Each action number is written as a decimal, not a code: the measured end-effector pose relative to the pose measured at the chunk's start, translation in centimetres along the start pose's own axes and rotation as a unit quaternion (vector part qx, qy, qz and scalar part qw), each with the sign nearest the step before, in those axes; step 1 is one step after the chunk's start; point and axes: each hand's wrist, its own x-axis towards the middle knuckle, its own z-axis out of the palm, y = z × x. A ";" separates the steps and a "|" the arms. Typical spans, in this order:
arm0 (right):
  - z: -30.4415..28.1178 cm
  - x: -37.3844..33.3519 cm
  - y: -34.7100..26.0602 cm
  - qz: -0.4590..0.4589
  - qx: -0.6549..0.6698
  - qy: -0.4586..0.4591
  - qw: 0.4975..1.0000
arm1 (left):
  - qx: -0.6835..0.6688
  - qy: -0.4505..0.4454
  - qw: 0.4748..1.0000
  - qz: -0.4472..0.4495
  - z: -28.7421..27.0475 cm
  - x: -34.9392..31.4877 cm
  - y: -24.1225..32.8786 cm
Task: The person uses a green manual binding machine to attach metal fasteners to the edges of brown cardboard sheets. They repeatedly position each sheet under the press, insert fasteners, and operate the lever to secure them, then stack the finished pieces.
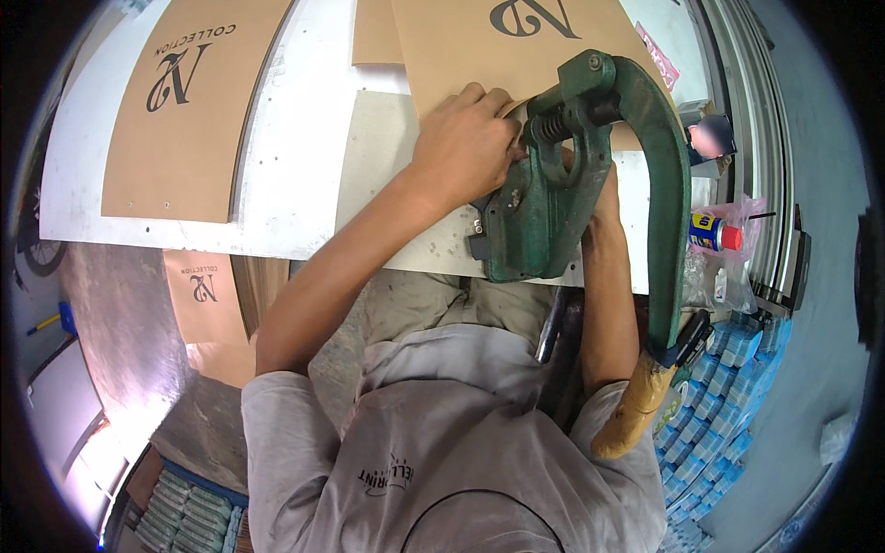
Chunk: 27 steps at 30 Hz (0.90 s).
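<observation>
A green hand-lever eyelet press (544,212) stands at the table's front edge, its long curved lever (668,203) reaching down toward me and ending in a tan-wrapped grip (634,410). Just left of the press head, my left hand (466,138) has its fingers curled on the near edge of a brown paper bag (461,55). That bag lies flat, with black print, and its edge runs in behind the press. My right hand (604,194) is on the far right side of the press body, which hides its fingers; what it holds cannot be made out.
Printed brown bags (175,138) are stacked on the white table (304,138) at left. More bags (205,295) stand lower, beyond the front edge. At right are a blue-and-yellow spray can (708,232) with a red cap, clear plastic bags and blue-wrapped packs (719,405).
</observation>
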 end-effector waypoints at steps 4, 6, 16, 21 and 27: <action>-6.0 0.6 0.4 0.005 -0.265 -0.023 0.964 | -0.004 0.014 1.000 0.009 0.4 0.2 0.1; -9.4 -2.5 -4.5 -0.169 -0.364 0.012 0.916 | -0.022 -0.004 0.999 0.023 0.4 1.1 0.3; -2.6 -13.1 -4.7 -0.373 -0.516 -0.261 0.726 | 0.001 -0.015 1.000 0.005 -0.1 -0.2 0.2; -3.6 -11.9 -8.9 -0.418 -0.264 -0.040 0.868 | 0.097 -0.008 0.994 0.048 -0.1 -0.3 -1.6; -8.2 -2.0 -0.8 -0.205 -0.382 0.115 0.894 | 0.139 -0.087 0.983 0.078 -1.5 0.9 -0.7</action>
